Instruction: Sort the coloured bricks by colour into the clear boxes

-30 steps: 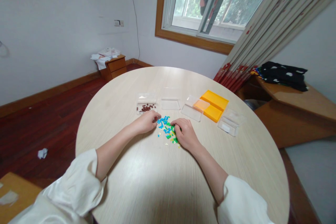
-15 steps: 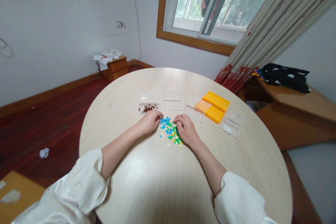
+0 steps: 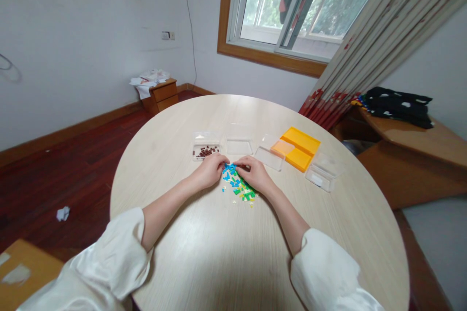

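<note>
The right hand (image 3: pixel 253 173) has been brought inward, nearer the left hand (image 3: pixel 210 171), at the coloured pieces (image 3: pixel 249 196) just below frame centre. Fingers are loosely curled on both; whether anything is pinched cannot be told.

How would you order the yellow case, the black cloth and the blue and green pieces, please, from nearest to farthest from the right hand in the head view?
1. Blue and green pieces: right beside the right hand, on its left.
2. Yellow case: farther forward and to the right.
3. Black cloth: far right, beyond the table.
</note>
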`<state>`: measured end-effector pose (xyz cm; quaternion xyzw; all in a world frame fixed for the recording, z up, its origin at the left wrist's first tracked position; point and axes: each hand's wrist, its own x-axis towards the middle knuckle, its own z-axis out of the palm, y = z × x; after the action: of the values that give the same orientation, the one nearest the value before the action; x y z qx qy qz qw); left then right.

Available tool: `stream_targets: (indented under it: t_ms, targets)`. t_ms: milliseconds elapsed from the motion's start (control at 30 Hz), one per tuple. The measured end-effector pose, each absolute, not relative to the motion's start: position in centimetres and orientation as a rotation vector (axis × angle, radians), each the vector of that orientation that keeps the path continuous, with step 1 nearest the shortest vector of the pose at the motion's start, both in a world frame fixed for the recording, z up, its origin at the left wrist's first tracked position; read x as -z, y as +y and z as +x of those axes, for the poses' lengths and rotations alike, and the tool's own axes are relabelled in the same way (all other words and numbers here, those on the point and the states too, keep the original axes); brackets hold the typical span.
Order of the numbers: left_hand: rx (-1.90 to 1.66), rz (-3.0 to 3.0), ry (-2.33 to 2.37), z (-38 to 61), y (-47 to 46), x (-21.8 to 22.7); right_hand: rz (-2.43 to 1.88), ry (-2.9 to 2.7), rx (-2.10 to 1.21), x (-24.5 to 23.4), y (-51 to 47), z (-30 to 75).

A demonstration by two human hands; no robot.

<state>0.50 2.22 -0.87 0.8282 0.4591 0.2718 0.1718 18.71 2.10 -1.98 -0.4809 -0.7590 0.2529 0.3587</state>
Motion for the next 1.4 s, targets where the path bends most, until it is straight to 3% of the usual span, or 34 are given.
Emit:
stream_targets:
  t_ms: [533,733,1400]
  targets:
    - [-0.907,2.372,1.256,1.4,2.1,1.5,-1.196,-1.825,-0.286,1.9,1.9,18.8]
    - [-0.688,2.495,1.189,1.3,1.8,1.0,-1.253,-1.708,-0.314,2.0,1.9,18.8]
    - [-0.849,2.400,1.232,0.2,2.1,0.5,-1.256,-1.876,-0.158,1.9,1.6,18.6]
